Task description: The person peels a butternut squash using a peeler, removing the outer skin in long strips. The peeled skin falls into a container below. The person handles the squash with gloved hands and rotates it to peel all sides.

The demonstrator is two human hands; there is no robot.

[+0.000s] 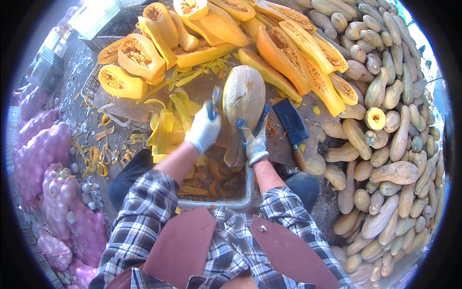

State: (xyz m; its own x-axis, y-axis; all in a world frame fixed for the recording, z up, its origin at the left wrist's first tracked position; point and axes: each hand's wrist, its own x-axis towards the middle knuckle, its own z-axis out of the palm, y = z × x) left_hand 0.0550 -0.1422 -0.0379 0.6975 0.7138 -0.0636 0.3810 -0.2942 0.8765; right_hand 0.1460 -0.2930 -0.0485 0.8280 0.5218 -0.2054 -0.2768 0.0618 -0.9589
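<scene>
A long tan squash stands nearly upright in front of me, its narrow neck end pointing down towards me. My right hand, in a white and blue glove, grips its lower right side. In my gloved left hand is a small peeling tool, blurred, just off the left side of the squash; a thin yellow strip shows along that edge. Yellow peel strips lie beside my left hand. To the right of the squash, a cleaver with a wooden handle rests on the board.
Peeled and halved orange squash are piled across the far side. A plastic tub holding peel sits between my knees. Many unpeeled squash are heaped at the right. Pink net sacks and plastic crates stand at the left.
</scene>
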